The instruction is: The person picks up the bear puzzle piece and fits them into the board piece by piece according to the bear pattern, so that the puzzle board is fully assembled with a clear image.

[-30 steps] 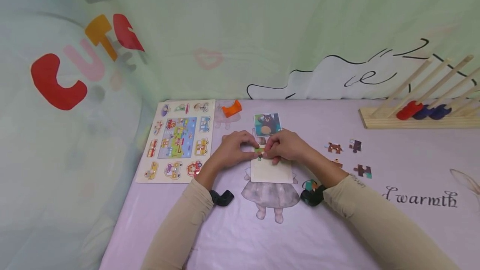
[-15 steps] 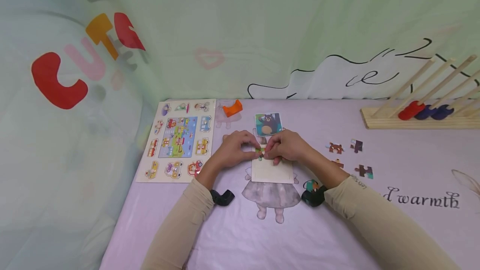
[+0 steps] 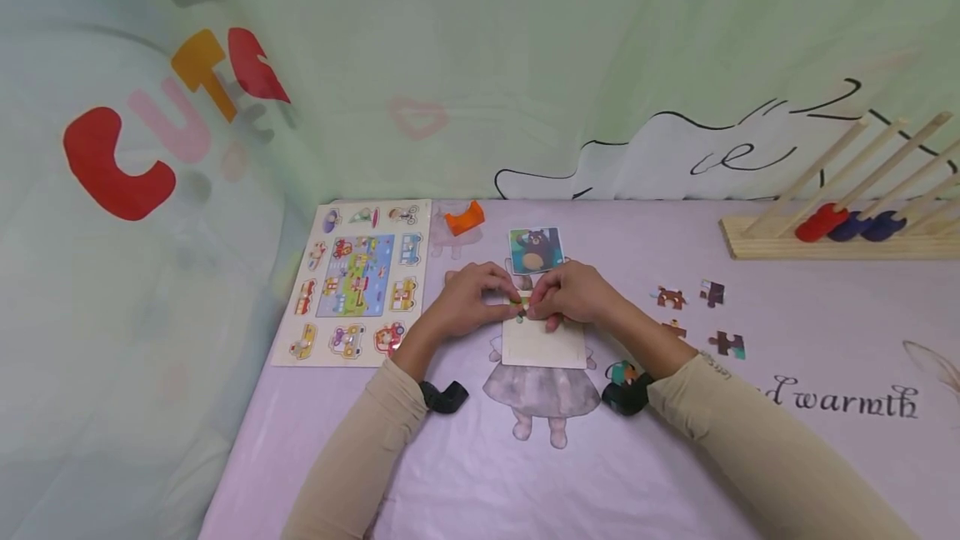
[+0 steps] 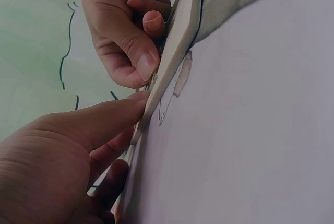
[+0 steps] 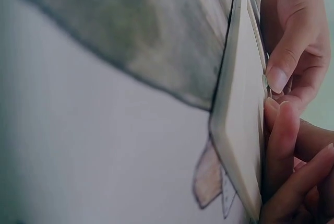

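"warmth" could be read on the cloth (image 3: 525,490), to the right. Left hand (image 3: 472,298) and right hand (image 3: 573,294) both pinched a puzzle piece (image 3: 522,303) on the board's (image 3: 543,344) far-left part; flat cloth spread from its near edge.

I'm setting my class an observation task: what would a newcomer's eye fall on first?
Probably the big red letter C at left in the head view. Then the left hand and right hand, close together at the far end of the central pale puzzle board. The wooden peg stand follows, far right.
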### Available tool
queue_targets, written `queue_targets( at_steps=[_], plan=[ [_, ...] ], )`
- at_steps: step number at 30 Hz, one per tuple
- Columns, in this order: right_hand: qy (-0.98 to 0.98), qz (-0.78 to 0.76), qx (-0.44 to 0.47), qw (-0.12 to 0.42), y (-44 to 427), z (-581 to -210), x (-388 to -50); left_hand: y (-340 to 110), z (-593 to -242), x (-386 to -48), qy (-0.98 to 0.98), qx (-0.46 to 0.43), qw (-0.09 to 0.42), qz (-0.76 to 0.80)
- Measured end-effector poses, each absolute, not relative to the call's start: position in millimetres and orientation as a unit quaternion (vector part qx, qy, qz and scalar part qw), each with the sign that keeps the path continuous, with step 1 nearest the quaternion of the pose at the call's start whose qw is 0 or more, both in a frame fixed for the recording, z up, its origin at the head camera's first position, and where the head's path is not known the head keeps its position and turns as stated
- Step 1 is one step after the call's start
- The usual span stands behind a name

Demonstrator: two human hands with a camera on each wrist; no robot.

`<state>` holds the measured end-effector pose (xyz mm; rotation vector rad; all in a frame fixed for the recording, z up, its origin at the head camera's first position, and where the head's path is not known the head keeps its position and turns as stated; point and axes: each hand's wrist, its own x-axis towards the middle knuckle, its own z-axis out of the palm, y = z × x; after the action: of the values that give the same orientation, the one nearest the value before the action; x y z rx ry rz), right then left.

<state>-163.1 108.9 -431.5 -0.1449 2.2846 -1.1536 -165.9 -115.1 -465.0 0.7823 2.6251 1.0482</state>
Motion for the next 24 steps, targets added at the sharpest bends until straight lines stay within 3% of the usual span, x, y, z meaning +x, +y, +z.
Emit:
queue_targets(
  at_steps=[15, 24],
  plan=[
    [0.856, -0.426, -0.096, 0.277, 116, -432, -162, -116, -467, -166, 0.889, 0.267, 0.107, 0.356],
    [0.871, -0.419, -0.113, 0.230, 139, -417, -156, -116, -467, -167, 0.890, 0.268, 0.106, 0.353]
  ],
)
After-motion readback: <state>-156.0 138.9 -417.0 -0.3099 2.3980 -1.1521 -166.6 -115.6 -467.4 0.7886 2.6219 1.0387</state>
